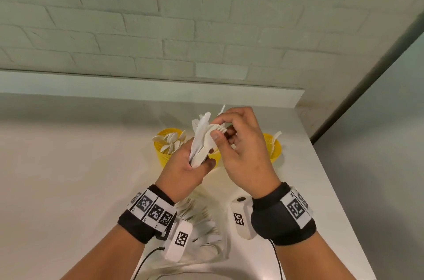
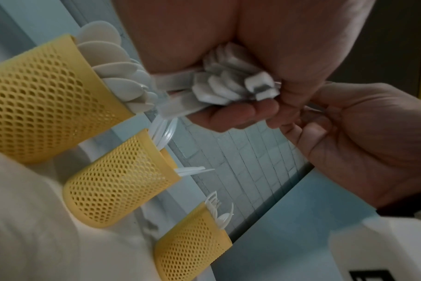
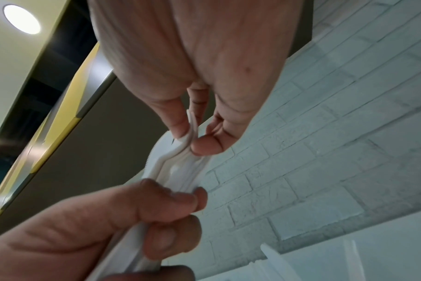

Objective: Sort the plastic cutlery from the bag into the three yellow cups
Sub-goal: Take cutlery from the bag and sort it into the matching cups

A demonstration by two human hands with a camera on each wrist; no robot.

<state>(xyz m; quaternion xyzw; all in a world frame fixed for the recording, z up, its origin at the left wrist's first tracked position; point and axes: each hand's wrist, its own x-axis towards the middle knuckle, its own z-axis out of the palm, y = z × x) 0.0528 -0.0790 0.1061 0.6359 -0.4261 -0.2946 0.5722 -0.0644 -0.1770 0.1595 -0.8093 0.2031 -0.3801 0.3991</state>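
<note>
My left hand [image 1: 197,161] grips a bundle of white plastic cutlery [image 1: 202,140] by the handles, held up above the counter; the handle ends [image 2: 231,81] show in the left wrist view. My right hand [image 1: 219,128] pinches the stacked forks [image 1: 220,129] at the bundle's top between thumb and fingers [image 3: 180,131]. A serrated knife [image 1: 205,119] stands among them. Behind are three yellow mesh cups: the left cup [image 1: 164,156] holds spoons, the middle cup [image 2: 118,182] holds knives and is mostly hidden in the head view, and the right cup [image 1: 275,149] holds forks.
The clear bag [image 1: 206,229] with more cutlery lies on the white counter [image 1: 68,176] under my wrists. A white brick wall [image 1: 206,27] backs the counter, and the counter's right edge [image 1: 332,188] runs close to the right cup.
</note>
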